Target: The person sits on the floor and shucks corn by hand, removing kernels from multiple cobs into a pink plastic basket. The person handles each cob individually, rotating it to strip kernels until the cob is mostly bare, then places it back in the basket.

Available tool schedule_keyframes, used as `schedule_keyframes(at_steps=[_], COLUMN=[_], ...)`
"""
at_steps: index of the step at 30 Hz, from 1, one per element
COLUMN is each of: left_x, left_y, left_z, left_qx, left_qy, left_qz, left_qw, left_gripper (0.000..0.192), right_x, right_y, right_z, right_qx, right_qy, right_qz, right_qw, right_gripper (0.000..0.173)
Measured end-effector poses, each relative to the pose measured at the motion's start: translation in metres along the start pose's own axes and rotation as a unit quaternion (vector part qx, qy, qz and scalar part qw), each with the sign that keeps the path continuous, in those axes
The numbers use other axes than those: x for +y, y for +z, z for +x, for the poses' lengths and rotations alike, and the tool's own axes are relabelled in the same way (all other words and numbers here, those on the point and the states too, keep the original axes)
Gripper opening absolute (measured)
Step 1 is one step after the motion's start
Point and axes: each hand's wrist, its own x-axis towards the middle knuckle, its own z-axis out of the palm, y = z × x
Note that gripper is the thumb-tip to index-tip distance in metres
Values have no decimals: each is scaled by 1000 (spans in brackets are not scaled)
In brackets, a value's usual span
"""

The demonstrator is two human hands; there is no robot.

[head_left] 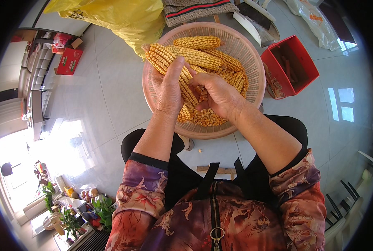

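Observation:
My left hand (170, 86) is wrapped around a dried ear of corn (159, 58), with the thumb lying along its upper side. The ear slants over a pink plastic basket (255, 67). At its lower right side, my right hand (217, 91) has bent fingers against the kernels; its fingertips are partly hidden. Beneath both hands, loose corn kernels (207, 118) cover part of the basket's bottom. Several more ears lie inside, among them a whole one at the back (197, 42) and another (195, 57) just in front of it.
A yellow plastic bag (123, 22) stands at the basket's far left. Right of the basket is an open red box (291, 67) holding a few long objects. A dustpan (252, 26) with a brush and a patterned cloth (199, 11) lie beyond. Two kernels (200, 151) rest on the tiled floor.

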Motion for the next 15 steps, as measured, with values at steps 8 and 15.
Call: schedule_keyframes(at_steps=[8, 15], left_x=[3, -1], left_y=[0, 1], left_z=[-1, 1], left_qx=[-5, -21], left_qy=[4, 15], left_qz=[6, 21], left_qw=[1000, 999], left_gripper=[23, 21], right_x=[1, 2], right_y=[5, 3], right_z=[-1, -1], right_qx=[0, 9], right_qy=[-21, -32], right_qz=[-36, -77], right_qw=[999, 996], right_gripper=[27, 24])
